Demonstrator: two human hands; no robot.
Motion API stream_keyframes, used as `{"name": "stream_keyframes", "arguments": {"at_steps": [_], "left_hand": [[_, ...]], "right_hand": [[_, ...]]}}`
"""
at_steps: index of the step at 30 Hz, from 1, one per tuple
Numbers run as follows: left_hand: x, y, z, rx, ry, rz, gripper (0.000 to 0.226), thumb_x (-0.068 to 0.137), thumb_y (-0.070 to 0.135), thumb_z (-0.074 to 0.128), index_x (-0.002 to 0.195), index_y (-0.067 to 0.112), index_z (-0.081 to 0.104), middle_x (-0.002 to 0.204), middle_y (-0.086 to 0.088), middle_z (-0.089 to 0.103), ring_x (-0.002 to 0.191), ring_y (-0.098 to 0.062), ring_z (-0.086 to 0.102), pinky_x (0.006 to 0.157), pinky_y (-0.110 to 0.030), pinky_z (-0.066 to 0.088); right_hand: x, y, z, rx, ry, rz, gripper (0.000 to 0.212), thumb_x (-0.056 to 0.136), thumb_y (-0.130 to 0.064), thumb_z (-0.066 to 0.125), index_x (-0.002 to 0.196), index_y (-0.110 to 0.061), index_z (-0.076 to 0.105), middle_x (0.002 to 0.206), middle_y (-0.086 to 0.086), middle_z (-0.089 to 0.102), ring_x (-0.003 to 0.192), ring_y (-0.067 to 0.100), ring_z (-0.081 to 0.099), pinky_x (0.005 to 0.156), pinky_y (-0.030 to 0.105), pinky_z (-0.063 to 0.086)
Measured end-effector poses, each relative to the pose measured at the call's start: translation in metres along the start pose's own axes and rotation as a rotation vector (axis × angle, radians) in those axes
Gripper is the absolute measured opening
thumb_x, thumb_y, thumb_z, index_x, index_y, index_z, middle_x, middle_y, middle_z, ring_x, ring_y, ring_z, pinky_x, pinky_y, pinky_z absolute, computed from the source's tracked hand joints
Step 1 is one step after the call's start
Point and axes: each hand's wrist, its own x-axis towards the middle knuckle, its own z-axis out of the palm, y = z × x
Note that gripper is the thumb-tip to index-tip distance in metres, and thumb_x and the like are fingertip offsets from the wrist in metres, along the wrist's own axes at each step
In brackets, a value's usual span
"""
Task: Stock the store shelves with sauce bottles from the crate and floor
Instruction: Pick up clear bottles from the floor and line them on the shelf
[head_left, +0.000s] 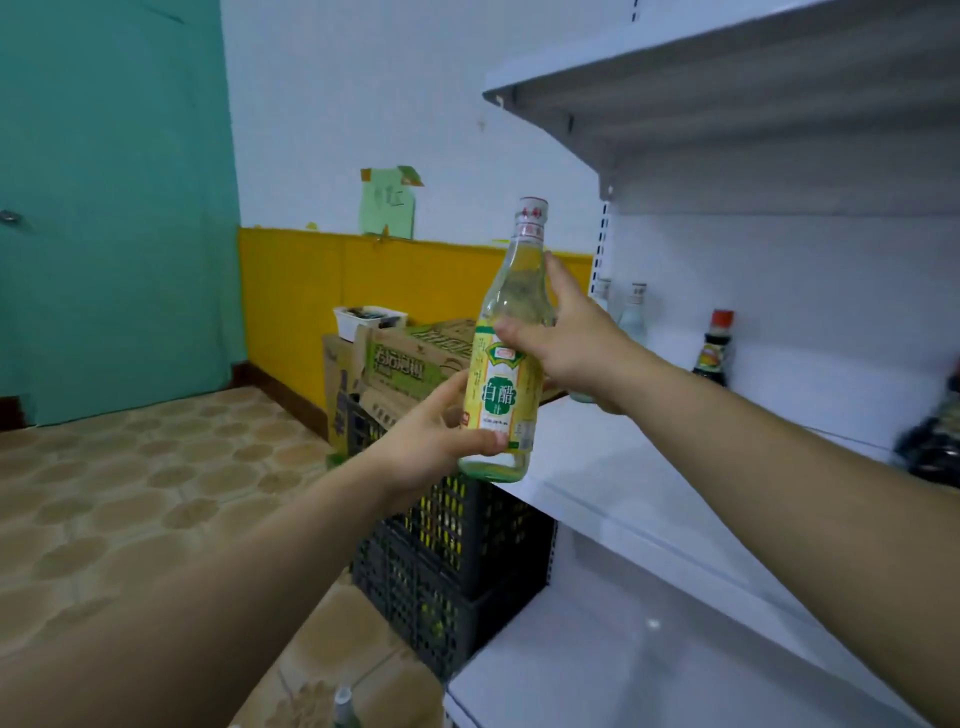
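Note:
A clear glass vinegar bottle (503, 358) with a yellow and green label and a red and white cap is upright in the air, just off the left end of the middle white shelf (613, 467). My left hand (434, 436) grips its lower body from the left. My right hand (561, 338) holds its shoulder from the right, thumb across the front. Two clear bottles (632, 314) stand at the back of that shelf. Dark sauce bottles (714, 351) stand further right, one of them blurred at the frame's edge (935, 441).
Stacked black plastic crates (457, 561) sit on the tiled floor against the shelf's left end. Cardboard boxes (400, 369) with a white tray on top lie behind them. An upper shelf (727, 98) overhangs. A bottle top (343, 701) shows at the bottom edge.

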Motion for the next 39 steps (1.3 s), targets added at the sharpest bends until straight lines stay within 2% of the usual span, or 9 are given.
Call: {"name": "stream_keyframes", "arguments": {"at_steps": [3,6,9,13,16,18,27,32,39], "left_hand": [[0.040,-0.021,0.018,0.070,-0.070,-0.006,0.067,0.070,-0.001,0.073,0.112,0.048,0.052,0.118,-0.013,0.065,0.107,-0.030,0.063,0.097,-0.045,0.048],[0.075,-0.046,0.033,0.192,-0.124,-0.016,0.067,0.078,-0.002,0.072,0.113,0.049,0.048,0.126,-0.007,0.060,0.110,-0.026,0.063,0.098,-0.043,0.048],[0.106,-0.073,0.037,0.331,-0.208,-0.036,0.071,0.082,0.009,0.072,0.137,0.037,0.037,0.126,0.000,0.062,0.118,-0.015,0.057,0.099,-0.038,0.047],[0.143,-0.101,0.027,0.701,-0.268,-0.127,0.093,0.078,0.045,0.072,0.150,0.039,0.014,0.150,0.009,0.037,0.138,-0.013,0.034,0.108,-0.038,0.036],[0.159,-0.112,0.021,1.084,-0.255,-0.180,0.081,0.086,0.055,0.058,0.151,0.026,0.021,0.158,0.002,0.022,0.144,-0.018,0.021,0.115,-0.034,0.022],[0.166,-0.116,0.018,1.250,-0.267,-0.159,0.077,0.087,0.063,0.048,0.150,0.025,0.024,0.159,0.001,0.017,0.147,-0.018,0.012,0.118,-0.041,0.015],[0.199,-0.131,0.010,1.385,-0.328,-0.239,0.075,0.087,0.073,0.030,0.150,0.035,0.017,0.161,0.003,0.005,0.148,-0.020,-0.001,0.116,-0.053,-0.002],[0.196,-0.134,0.009,1.403,-0.333,-0.193,0.074,0.088,0.072,0.024,0.151,0.035,0.012,0.161,0.003,0.001,0.148,-0.019,-0.002,0.117,-0.044,-0.001],[0.199,-0.141,0.005,1.383,-0.310,-0.167,0.077,0.084,0.076,0.025,0.150,0.038,0.013,0.161,0.005,0.002,0.148,-0.016,-0.002,0.118,-0.040,0.001]], "right_hand": [[-0.001,0.032,-0.022,0.004,0.088,0.039,0.083,0.087,-0.020,0.070,0.147,-0.045,0.018,0.125,-0.007,0.059,0.107,0.019,0.063,0.084,0.045,0.057],[0.000,0.064,-0.034,-0.028,0.151,0.066,0.081,0.088,-0.013,0.069,0.147,-0.040,0.021,0.116,-0.013,0.058,0.105,0.012,0.062,0.088,0.035,0.054],[0.007,0.096,-0.036,-0.040,0.184,0.138,0.085,0.087,-0.015,0.070,0.149,-0.038,0.018,0.126,-0.011,0.055,0.112,0.016,0.059,0.091,0.035,0.053],[0.024,0.132,-0.039,-0.079,0.234,0.205,0.091,0.085,-0.024,0.072,0.152,-0.039,0.012,0.143,-0.004,0.051,0.120,0.021,0.056,0.097,0.043,0.051],[0.038,0.153,-0.042,-0.082,0.276,0.213,0.088,0.084,-0.025,0.073,0.150,-0.040,0.017,0.143,-0.005,0.050,0.121,0.021,0.057,0.097,0.045,0.051],[0.047,0.162,-0.044,-0.083,0.306,0.212,0.085,0.086,-0.024,0.072,0.151,-0.037,0.018,0.142,-0.005,0.051,0.121,0.019,0.056,0.098,0.043,0.050],[0.106,0.200,-0.031,-0.217,0.322,0.224,0.091,0.087,-0.033,0.070,0.153,-0.034,0.007,0.149,0.001,0.042,0.130,0.025,0.047,0.103,0.048,0.045],[0.140,0.220,-0.028,-0.259,0.370,0.247,0.090,0.091,-0.033,0.064,0.154,-0.029,0.001,0.153,0.005,0.034,0.134,0.027,0.041,0.106,0.045,0.041],[0.175,0.241,-0.028,-0.332,0.412,0.265,0.087,0.093,-0.036,0.061,0.155,-0.026,0.001,0.146,0.008,0.038,0.125,0.028,0.048,0.099,0.045,0.046]]}}
